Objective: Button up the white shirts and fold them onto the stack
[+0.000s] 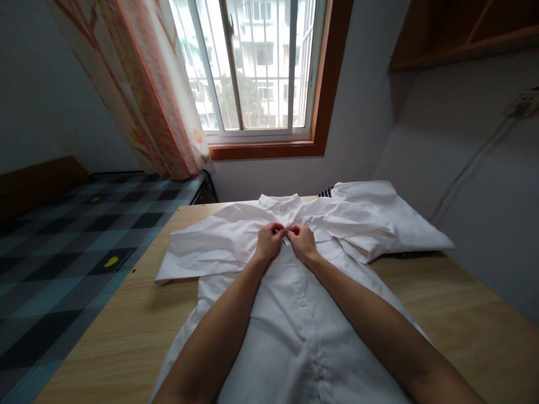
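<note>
A white long coat or shirt (pixel 286 314) lies face up, its collar (pixel 279 201) at the far end and its sleeves spread to both sides. Down its middle runs the front placket. My left hand (pixel 269 240) pinches the placket a little below the collar. Right beside it, my right hand (pixel 301 238) pinches the same strip, and the fingertips of both hands meet. Whatever small part of the front is between the fingers, such as a button, is hidden.
The garment rests on a wooden table (pixel 475 314). Folded white cloth (pixel 404 219) lies at the back right, over something dark and striped. A bed with a checked cover (pixel 63 258) stands left. Behind are a curtain (pixel 143 84) and a window; a cable (pixel 467 160) hangs right.
</note>
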### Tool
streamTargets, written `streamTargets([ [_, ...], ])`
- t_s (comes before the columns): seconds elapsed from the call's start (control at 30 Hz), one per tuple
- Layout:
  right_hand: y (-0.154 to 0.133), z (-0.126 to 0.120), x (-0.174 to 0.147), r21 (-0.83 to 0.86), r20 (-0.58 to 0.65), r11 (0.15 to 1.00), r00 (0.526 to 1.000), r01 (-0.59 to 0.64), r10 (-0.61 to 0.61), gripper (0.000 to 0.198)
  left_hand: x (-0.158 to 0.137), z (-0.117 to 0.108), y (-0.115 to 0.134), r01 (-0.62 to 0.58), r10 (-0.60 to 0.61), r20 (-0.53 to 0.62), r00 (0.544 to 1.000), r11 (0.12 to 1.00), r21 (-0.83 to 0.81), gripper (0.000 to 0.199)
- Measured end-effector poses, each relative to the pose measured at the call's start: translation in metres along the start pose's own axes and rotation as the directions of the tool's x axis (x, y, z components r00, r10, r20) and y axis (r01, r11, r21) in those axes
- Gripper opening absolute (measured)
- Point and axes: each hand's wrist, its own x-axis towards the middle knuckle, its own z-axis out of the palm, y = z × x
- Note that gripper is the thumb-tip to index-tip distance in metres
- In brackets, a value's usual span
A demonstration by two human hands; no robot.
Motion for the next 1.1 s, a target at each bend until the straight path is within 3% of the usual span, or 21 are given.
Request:
streamTargets([
  [0.17, 0.005, -0.001, 0.002, 0.133, 0.037, 0.989, 0.997, 0.06, -0.066, 0.017, -0.001, 0.0, 0.0, 0.003, -0.003, 0.005, 1.0, 1.0, -0.031, 0.012],
  [0.3, 0.008, -0.002, 0.003, 0.143, 0.06, 0.986, 0.993, 0.088, -0.097, 0.017, 0.001, 0.0, -0.004, 0.021, -0.02, 0.002, 1.0, 0.997, -0.074, 0.015],
  [0.6, 0.004, -0.002, -0.005, 0.149, 0.062, 0.987, 0.995, 0.066, -0.076, 0.019, -0.006, 0.004, 0.003, -0.043, 0.042, 0.01, 0.999, 0.978, 0.202, 0.013],
  [0.7, 0.006, -0.001, -0.002, 0.078, -0.027, 0.994, 0.997, 0.078, -0.076, 0.019, -0.006, 0.004, 0.004, -0.068, 0.067, 0.011, 0.998, 0.97, 0.234, 0.011],
  [0.87, 0.018, 0.005, 0.01, 0.147, -0.202, 0.989, 0.978, -0.011, 0.041, 0.02, 0.004, -0.002, -0.005, 0.031, 0.001, -0.132, 0.991, 0.969, 0.245, 0.012],
  [1.1, 0.023, 0.011, 0.029, 0.197, -0.316, 0.977, 0.938, -0.079, 0.139, 0.016, 0.016, -0.003, 0.003, -0.032, 0.076, -0.105, 0.992, 0.929, 0.369, 0.015],
])
